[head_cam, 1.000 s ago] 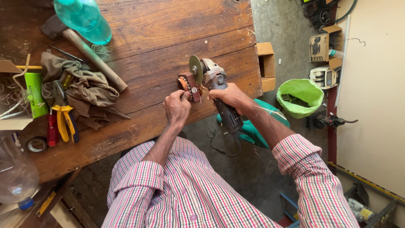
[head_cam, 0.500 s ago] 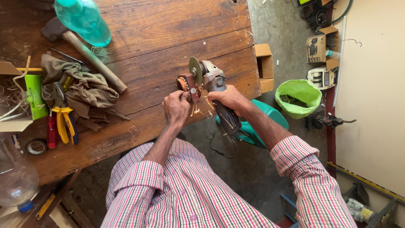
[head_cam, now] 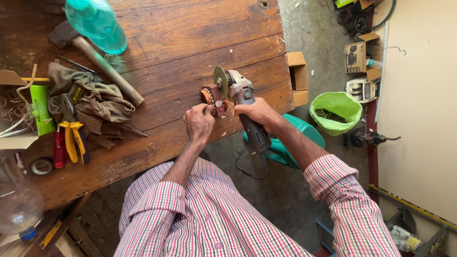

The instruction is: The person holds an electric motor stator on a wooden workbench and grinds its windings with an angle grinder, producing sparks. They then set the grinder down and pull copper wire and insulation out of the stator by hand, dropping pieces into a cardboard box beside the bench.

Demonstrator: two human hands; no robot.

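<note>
Motor part [head_cam: 213, 101], small and round with copper windings, sits at the table [head_cam: 190, 43] edge, touching the grinder [head_cam: 243, 102] disc; sparks beside it; left hand [head_cam: 199, 123] fingers closed on the part; right hand [head_cam: 257, 112] wrapped tight round the grinder body; hammer [head_cam: 102, 64], rag [head_cam: 95, 97], pliers [head_cam: 74, 138] well left; green bag [head_cam: 335, 112] on floor right.

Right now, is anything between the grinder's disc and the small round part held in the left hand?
Nothing visible. The left hand pins the round part on the table edge, and the angle grinder in the right hand has its disc right against it, sparks flying.
</note>
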